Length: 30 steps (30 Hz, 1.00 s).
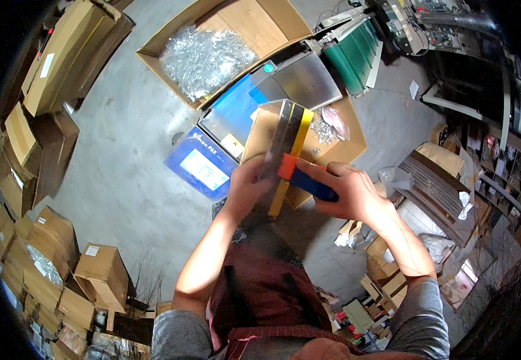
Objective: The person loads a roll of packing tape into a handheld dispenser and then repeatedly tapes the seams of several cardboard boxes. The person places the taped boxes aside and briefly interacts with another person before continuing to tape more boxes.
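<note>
My left hand (249,185) grips the lower left side of a cardboard box (262,129), with its fingers partly hidden against it. A dark band and a yellow strip (300,135) run along the box's right side. My right hand (351,193) is closed around a handheld tool with a red head and dark blue body (313,183). The red end touches or nearly touches the yellow strip; which, I cannot tell. Behind the box stands a blue and metal machine (230,114), partly covered by it.
A large open carton (158,72) beyond the machine holds many small clear bags. To the right, another open carton (356,144) holds small metal parts. A green conveyor belt (351,57) stands at the far right. Stacked cartons (101,273) line the left side.
</note>
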Tool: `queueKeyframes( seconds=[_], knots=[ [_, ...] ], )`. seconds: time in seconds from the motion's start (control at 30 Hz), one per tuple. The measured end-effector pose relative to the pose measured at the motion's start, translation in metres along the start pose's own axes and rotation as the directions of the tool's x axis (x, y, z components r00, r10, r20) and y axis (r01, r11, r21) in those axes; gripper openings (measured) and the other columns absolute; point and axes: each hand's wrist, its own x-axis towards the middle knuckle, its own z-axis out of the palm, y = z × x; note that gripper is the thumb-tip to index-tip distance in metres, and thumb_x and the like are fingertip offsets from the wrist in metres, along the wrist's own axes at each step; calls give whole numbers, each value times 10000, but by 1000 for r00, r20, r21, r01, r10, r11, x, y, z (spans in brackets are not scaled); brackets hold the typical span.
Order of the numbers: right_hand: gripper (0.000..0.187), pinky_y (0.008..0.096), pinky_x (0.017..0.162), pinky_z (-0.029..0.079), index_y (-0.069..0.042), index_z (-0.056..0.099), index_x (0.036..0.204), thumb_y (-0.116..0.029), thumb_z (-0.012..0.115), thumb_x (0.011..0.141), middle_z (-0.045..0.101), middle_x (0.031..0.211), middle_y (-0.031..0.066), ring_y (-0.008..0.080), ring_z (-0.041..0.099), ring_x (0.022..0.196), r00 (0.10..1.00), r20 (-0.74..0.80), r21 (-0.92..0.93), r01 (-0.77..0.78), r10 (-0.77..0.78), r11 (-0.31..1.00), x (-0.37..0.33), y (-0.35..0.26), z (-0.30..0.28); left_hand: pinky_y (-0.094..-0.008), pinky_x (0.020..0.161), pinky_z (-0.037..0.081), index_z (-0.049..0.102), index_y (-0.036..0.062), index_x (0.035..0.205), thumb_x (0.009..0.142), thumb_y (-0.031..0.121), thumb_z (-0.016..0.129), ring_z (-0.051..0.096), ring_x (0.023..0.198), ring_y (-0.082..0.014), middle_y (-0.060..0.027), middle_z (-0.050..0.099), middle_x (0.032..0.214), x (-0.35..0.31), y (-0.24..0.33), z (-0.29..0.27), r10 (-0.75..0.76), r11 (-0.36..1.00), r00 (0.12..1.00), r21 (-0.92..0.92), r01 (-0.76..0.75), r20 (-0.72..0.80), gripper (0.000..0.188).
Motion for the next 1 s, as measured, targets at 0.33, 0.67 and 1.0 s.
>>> queueKeyframes(
  seconds=[0.33,0.67,1.0],
  knots=[
    [811,435,711,547,-298,505,1465,-190,755,701,622,907,142,343,652,825,984,-89,39,160,-156,986,-18,-6,-3,-240,684,480,627,39,952,1002,94,562,593,781,-76,-21,665,913,-1,-18,-16,76,959,990,-264,-105,-119,99],
    [594,436,618,530,-256,654,1273,-265,756,688,610,783,107,324,649,683,993,-71,-98,83,-90,992,-19,2,5,-195,626,433,624,52,903,987,40,601,551,662,-50,27,643,789,-23,35,21,-22,986,945,-161,-32,-325,88],
    [811,510,715,557,-114,366,1504,-186,687,762,718,933,157,360,712,867,895,112,-116,-419,431,901,3,58,69,-222,670,484,598,42,905,977,105,649,598,710,-82,-33,673,840,-20,29,-10,108,954,908,-215,-209,-404,109]
  ],
)
